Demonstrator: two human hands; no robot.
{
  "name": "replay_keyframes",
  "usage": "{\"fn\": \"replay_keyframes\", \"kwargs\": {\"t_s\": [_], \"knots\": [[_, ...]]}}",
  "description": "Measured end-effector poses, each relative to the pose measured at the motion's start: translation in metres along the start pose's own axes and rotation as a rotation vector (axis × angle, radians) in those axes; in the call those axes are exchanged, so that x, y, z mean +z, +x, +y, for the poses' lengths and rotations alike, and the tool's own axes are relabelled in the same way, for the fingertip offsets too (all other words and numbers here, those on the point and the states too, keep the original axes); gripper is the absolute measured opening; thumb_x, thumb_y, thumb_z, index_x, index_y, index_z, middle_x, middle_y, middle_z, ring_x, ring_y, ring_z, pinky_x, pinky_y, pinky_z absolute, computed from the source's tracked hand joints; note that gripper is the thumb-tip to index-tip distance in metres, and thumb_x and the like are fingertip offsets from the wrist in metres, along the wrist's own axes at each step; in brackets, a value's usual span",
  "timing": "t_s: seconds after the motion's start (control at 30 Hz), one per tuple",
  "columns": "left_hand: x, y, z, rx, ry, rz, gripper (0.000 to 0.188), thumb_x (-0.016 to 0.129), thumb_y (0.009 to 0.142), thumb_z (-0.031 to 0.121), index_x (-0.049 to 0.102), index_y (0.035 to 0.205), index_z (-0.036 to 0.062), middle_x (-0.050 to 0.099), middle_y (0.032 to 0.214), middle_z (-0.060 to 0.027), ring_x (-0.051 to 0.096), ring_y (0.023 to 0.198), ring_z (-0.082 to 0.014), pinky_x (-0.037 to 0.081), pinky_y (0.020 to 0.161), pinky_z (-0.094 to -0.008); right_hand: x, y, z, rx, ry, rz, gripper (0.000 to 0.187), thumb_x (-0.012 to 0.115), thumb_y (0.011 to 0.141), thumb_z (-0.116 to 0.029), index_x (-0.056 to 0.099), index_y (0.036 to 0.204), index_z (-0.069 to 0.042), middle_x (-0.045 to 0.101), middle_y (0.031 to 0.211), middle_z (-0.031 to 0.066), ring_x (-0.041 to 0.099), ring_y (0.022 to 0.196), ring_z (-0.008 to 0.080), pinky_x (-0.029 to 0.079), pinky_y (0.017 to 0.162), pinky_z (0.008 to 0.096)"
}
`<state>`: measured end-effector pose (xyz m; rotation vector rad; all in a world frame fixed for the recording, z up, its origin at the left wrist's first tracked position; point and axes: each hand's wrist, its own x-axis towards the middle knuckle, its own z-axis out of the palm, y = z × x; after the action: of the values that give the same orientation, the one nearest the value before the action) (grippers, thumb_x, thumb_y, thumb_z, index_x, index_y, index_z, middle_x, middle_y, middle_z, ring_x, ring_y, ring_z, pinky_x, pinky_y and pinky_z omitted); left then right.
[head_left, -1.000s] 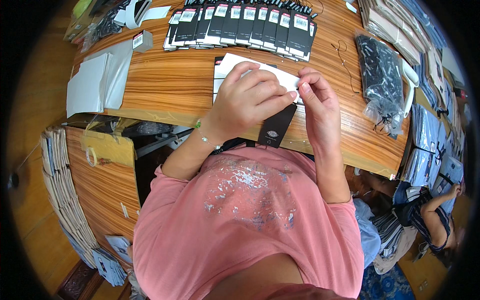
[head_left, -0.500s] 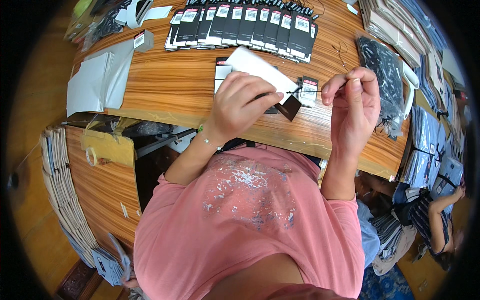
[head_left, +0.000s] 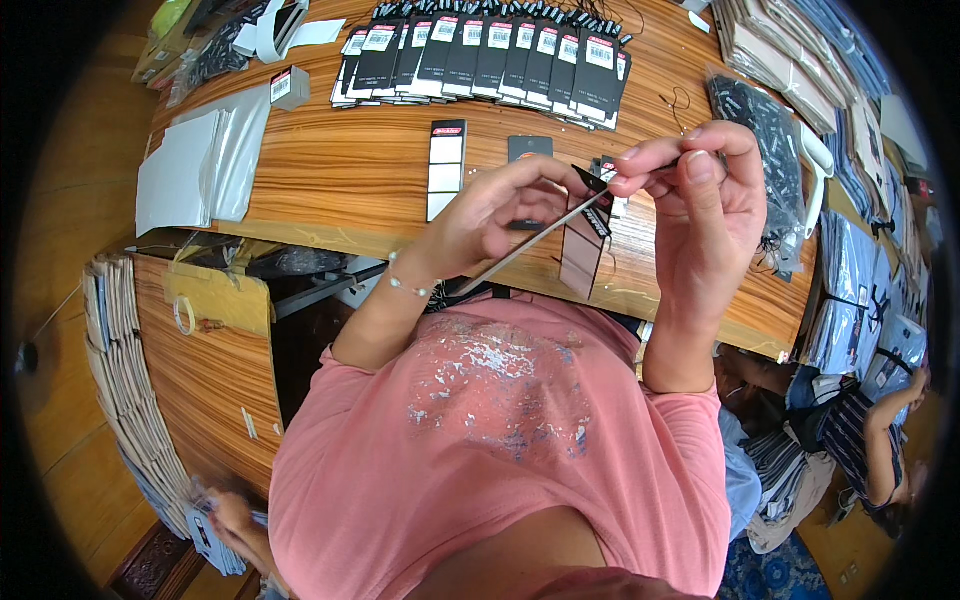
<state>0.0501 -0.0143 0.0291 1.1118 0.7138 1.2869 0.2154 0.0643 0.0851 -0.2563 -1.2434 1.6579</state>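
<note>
My left hand [head_left: 510, 205] is closed around hang tags held above the table's near edge. One is a pale card [head_left: 530, 243], tipped so that its thin edge shows. Beside it a tag with a black top and a pinkish lower part [head_left: 581, 262] hangs down. My right hand [head_left: 708, 195] pinches at the tags' upper end, where a bit of black string shows between thumb and fingers. On the table behind lie a black and white tag [head_left: 446, 172] and a dark tag [head_left: 530, 149], partly hidden by my left hand.
A row of black hang tags [head_left: 490, 60] with strings lies at the back. To the right are a clear bag of black string fasteners [head_left: 755, 140] and stacked folded garments [head_left: 845, 300]. White sheets [head_left: 185, 165] and a small box [head_left: 289, 88] lie left. Other people's arms [head_left: 880, 440] show at the edges.
The white card has swung from flat to edge-on and come nearer me. My right hand has moved left, close to the tags. The tags on the table behind are more exposed.
</note>
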Motion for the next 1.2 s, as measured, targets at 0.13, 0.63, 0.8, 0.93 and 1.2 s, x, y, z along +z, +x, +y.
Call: {"fn": "replay_keyframes", "kwargs": {"t_s": [0.13, 0.63, 0.8, 0.93, 1.2], "knots": [[-0.007, -0.001, -0.001, -0.125, -0.238, -0.187, 0.092, 0.056, 0.07, 0.069, 0.038, 0.122, -0.0056, 0.044, 0.12, -0.0125, 0.049, 0.109, -0.0203, 0.041, 0.092, -0.0323, -0.003, -0.001, 0.002, 0.002, 0.015, 0.0, 0.013, 0.046, 0.091, -0.007, 0.043, 0.1, 0.002, 0.062, 0.083, 0.0243, 0.064, 0.073, 0.0257, 0.053, 0.069, 0.0334], [-0.015, 0.015, -0.012, -0.497, -0.374, -0.348, 0.038, 0.052, 0.09, 0.02, 0.048, 0.118, -0.0054, 0.059, 0.103, -0.0094, 0.056, 0.095, -0.0136, 0.045, 0.083, -0.0262, -0.015, -0.001, 0.032, -0.047, 0.026, 0.092, 0.013, 0.049, 0.091, -0.01, 0.044, 0.098, 0.0, 0.063, 0.082, 0.0223, 0.063, 0.069, 0.0216, 0.051, 0.066, 0.031], [-0.011, 0.02, -0.013, -0.235, 0.142, -0.157, 0.02, 0.05, 0.089, 0.006, 0.05, 0.108, 0.001, 0.058, 0.094, -0.0075, 0.055, 0.091, -0.0121, 0.042, 0.081, -0.0232, -0.03, -0.001, 0.044, -0.086, 0.252, 0.125, 0.014, 0.048, 0.092, -0.013, 0.044, 0.101, -0.004, 0.062, 0.084, 0.02, 0.061, 0.07, 0.0224, 0.05, 0.067, 0.0313], [-0.005, 0.019, -0.02, -0.171, 0.02, 0.086, 0.019, 0.054, 0.086, 0.001, 0.046, 0.103, 0.0031, 0.051, 0.09, -0.0035, 0.049, 0.091, -0.0084, 0.038, 0.082, -0.0199, -0.036, -0.003, 0.045, -0.089, 0.344, 0.134, 0.014, 0.047, 0.093, -0.016, 0.044, 0.102, -0.006, 0.061, 0.082, 0.0171, 0.059, 0.069, 0.0211, 0.049, 0.068, 0.0313], [0.002, 0.018, -0.027, 0.025, 0.155, 0.076, 0.024, 0.066, 0.08, 0.01, 0.05, 0.097, 0.0022, 0.053, 0.095, -0.0025, 0.049, 0.096, -0.0075, 0.041, 0.085, -0.0243, -0.04, -0.001, 0.035, -0.116, 0.314, 0.183, 0.014, 0.047, 0.093, -0.015, 0.045, 0.103, -0.006, 0.06, 0.082, 0.0169, 0.057, 0.068, 0.0192, 0.048, 0.067, 0.0301]]}}
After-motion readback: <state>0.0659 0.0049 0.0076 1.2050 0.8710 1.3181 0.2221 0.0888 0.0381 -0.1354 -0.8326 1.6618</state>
